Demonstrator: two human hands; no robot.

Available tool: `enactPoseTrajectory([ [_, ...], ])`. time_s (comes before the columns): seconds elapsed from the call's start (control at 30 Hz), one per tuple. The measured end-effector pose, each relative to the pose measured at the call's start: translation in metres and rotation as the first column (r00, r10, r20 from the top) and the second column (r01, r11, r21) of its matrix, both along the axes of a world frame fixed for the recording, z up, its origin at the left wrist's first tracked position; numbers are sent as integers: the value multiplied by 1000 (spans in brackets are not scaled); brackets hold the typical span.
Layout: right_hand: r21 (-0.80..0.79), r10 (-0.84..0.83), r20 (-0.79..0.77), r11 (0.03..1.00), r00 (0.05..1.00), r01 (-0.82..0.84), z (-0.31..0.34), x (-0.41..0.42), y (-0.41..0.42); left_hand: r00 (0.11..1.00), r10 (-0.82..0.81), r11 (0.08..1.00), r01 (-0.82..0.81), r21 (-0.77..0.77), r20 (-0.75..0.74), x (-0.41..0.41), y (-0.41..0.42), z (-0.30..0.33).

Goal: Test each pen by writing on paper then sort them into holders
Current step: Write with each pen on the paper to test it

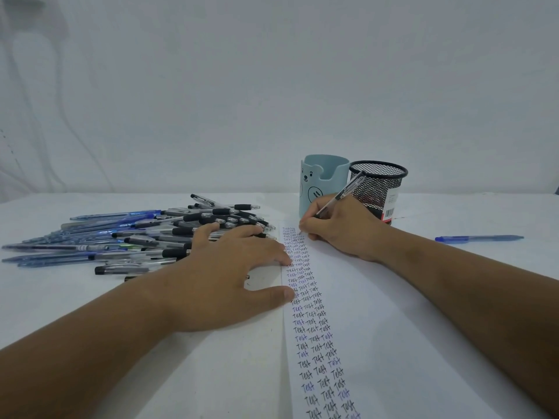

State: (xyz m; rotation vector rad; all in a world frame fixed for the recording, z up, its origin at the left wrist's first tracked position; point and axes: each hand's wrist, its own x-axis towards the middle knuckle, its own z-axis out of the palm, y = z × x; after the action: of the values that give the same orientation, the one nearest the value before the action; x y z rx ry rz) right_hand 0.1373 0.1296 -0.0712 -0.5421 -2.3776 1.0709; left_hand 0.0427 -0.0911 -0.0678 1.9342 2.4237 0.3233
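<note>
- The right hand [341, 228] pinches a clear pen [340, 195], its tip on the far end of the paper [378, 313].
- The left hand [230, 267] lies flat with straight fingers on the paper's left edge.
- A pile of pens [136, 234] lies at the left.
- A blue holder [320, 182] and a mesh holder [379, 189] stand at the far side.

Both hands are working low over the table.
The left hand [233, 267] is lying palm down, fingers spread and straight, its forearm reaching in from the lower left. The right hand [341, 228] is gripping a pen [340, 195] in curled fingers, tip down, its forearm stretching in from the right edge.
</note>
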Motion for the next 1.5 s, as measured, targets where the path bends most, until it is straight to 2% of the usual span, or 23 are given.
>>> enactPoseTrajectory([
  [0.4, 99, -13, 17, 995, 1000, 11, 0, 0, 1, 1000, 3, 1000, -3, 1, 3, 0, -1, -1],
  [0.8, 118, -29, 26, 993, 999, 26, 3, 1, -3, 1000, 8, 1000, -8, -4, -3, 1, -3, -1],
  [0.93, 63, -29, 17, 998, 999, 28, 1, 2, 0, 1000, 10, 1000, -10, 2, -10, 2, -3, -2],
  [1.17, 120, -43, 27, 992, 999, 40, 2, 1, -3, 1000, 10, 1000, -10, 4, -20, 1, -2, -1],
  [1.23, 84, -59, -35, 995, 998, 62, 0, 2, -4, 1000, 12, 1000, -12, 4, -19, 2, -2, -1],
  [1.33, -192, -85, -275, 981, 958, 32, 5, 6, -10, 1000, 18, 1000, -17, 12, -26, 3, -3, -2],
  [1.37, -177, -94, -327, 984, 940, 36, 11, 7, -11, 999, 19, 1000, -19, 17, -33, 4, -3, -2],
  [1.43, -28, -109, -335, 994, 936, 105, 29, 11, -12, 999, 30, 999, -30, 19, -46, 6, -2, -2],
  [1.5, 1, -74, -350, 997, 934, 79, 49, 17, -13, 997, 47, 999, -46, 26, -57, 9, -1, -2],
])
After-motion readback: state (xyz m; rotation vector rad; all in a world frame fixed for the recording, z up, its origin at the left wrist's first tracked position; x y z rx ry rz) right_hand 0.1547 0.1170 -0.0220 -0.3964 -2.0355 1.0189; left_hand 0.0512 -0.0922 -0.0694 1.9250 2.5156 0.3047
